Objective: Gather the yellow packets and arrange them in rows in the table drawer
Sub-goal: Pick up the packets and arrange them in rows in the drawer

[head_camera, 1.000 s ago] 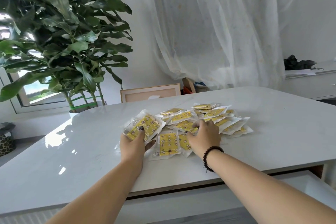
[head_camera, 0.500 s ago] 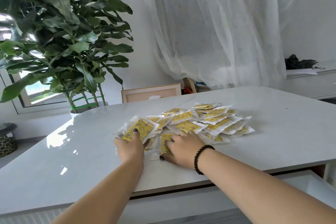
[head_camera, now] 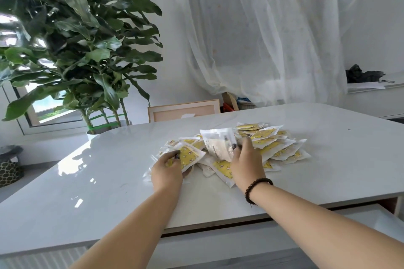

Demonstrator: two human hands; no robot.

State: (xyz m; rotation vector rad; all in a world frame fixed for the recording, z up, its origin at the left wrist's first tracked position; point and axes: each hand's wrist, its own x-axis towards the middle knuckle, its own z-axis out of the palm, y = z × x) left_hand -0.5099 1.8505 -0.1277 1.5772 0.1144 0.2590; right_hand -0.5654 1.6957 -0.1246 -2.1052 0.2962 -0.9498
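Several yellow packets [head_camera: 271, 144] lie in a loose heap on the white table [head_camera: 109, 181]. My left hand [head_camera: 167, 173] grips a small stack of packets [head_camera: 189, 156] at the heap's left end, thumb on top. My right hand [head_camera: 247, 164], with a dark bead bracelet on its wrist, pinches one packet [head_camera: 218, 143] and holds it up on edge, its pale back facing me. More packets lie under and between both hands. The open table drawer [head_camera: 371, 216] shows below the table's front edge at the lower right; its inside is mostly hidden.
A large leafy potted plant [head_camera: 76, 50] stands past the table's far left corner. A framed board [head_camera: 183, 110] leans behind the table. White curtains [head_camera: 262, 39] hang at the back. A side counter [head_camera: 371, 94] with papers and a dark bag stands at the right.
My right hand has moved back to the right and lifted one packet up on edge. My left hand has closed around its stack, and packets have bunched together between the hands.
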